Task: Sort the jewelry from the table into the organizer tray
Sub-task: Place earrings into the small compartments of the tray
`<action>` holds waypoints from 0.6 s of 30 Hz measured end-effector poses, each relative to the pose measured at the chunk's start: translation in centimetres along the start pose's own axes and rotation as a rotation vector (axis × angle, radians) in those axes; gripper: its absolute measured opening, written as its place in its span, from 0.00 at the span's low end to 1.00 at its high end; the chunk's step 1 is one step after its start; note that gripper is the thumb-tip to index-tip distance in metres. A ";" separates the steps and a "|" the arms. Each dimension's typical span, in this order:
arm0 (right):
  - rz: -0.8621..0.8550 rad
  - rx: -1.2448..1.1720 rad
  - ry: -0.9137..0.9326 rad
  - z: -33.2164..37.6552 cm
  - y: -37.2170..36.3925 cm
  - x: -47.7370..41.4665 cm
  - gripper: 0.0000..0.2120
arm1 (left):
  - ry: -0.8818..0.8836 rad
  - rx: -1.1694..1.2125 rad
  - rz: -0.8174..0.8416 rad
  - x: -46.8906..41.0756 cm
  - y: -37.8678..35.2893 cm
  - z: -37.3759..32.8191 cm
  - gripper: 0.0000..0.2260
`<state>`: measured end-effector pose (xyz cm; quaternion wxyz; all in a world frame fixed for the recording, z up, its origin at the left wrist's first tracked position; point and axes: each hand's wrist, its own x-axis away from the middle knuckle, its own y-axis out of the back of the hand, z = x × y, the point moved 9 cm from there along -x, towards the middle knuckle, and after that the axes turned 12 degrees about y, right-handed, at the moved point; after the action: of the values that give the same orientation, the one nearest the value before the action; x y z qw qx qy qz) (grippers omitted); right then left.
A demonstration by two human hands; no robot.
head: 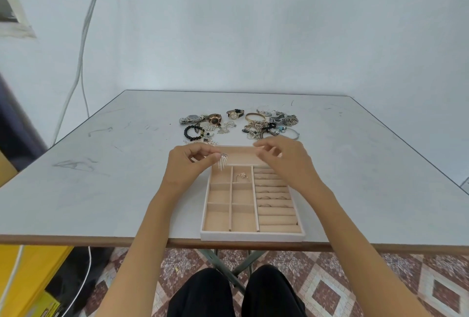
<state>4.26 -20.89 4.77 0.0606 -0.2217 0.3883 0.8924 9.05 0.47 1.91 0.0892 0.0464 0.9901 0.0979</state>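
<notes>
A beige organizer tray point(252, 236) lies at the table's near edge, with square compartments on the left and ring rolls on the right. One pearl ring point(242, 176) rests in an upper compartment, and several rings sit in the rolls point(275, 198). My left hand point(189, 164) pinches a silver spiky earring point(222, 162) above the tray's upper left corner. My right hand point(281, 158) hovers over the tray's top right, fingers loosely curled and apart, with nothing visible in it. Loose jewelry point(264, 126) lies beyond the tray.
Beyond the tray lie watches point(214, 118), a black bead bracelet point(193, 132), a gold bangle point(255, 116), chains and earrings. The table's front edge point(101, 239) runs just below the tray. A yellow object point(33, 278) stands on the floor at the left.
</notes>
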 end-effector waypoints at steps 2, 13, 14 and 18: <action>-0.093 -0.045 -0.002 -1.5 1.8 1.0 0.10 | -0.001 -0.028 0.036 -0.1 -0.3 0.3 0.03; 0.195 0.184 -0.123 -8.1 1.2 5.6 0.17 | -0.039 -0.244 0.069 0.3 -1.1 0.3 0.02; 0.206 0.205 -0.119 -8.1 1.1 5.6 0.18 | -0.041 -0.262 0.069 0.3 -1.1 0.2 0.02; 0.231 0.267 -0.099 -8.0 0.9 5.6 0.19 | -0.084 -0.304 0.074 0.6 -1.3 -0.2 0.06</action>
<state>1.75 -27.62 -1.94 0.0056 -0.1214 0.5228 0.8438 8.36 -0.78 1.73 0.1329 0.0728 0.9569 0.2478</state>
